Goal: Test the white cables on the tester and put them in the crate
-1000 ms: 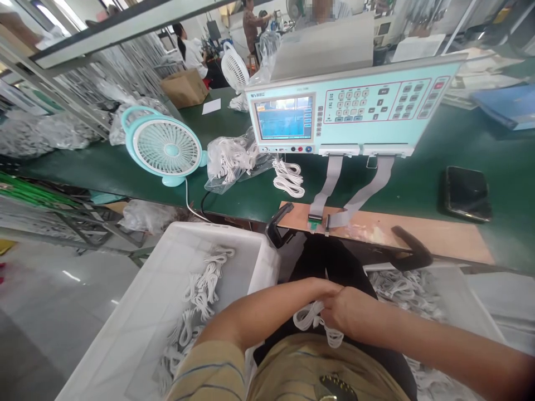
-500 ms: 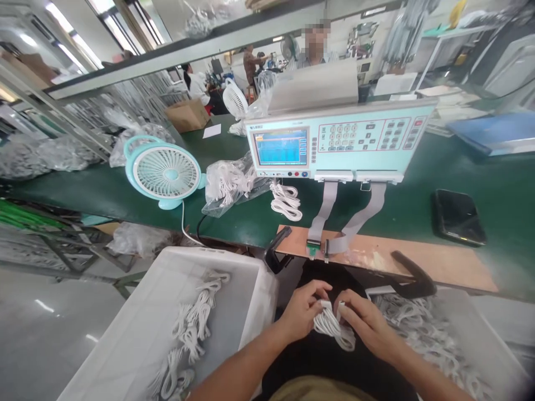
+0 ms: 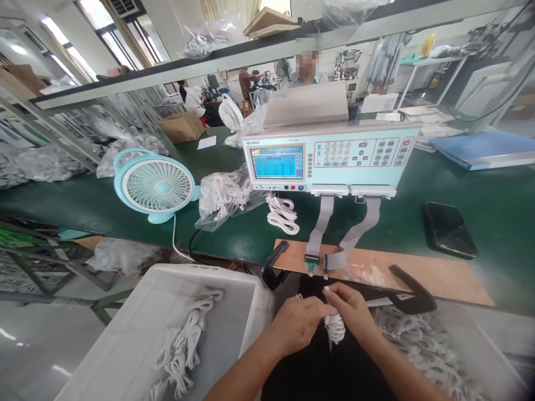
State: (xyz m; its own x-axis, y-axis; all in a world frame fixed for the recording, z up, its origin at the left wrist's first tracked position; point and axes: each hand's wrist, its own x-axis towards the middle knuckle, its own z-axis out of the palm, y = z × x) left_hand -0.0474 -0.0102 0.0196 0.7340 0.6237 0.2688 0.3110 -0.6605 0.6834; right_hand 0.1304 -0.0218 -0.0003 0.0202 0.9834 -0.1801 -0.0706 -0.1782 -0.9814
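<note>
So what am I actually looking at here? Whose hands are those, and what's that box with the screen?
This is one picture from a camera worn on a person's head, looking forward and down, so the two bare arms at the bottom are that person's own. The left hand and right hand together grip a bundle of white cable over the lap. In front is a green bench with a pale blue machine that has a screen and keypad. Two grey ribbon cables run from it to a wooden board. Also there: a desk fan, a bag of white cables and a dark phone. A left bin and a right bin hold more cables.
</note>
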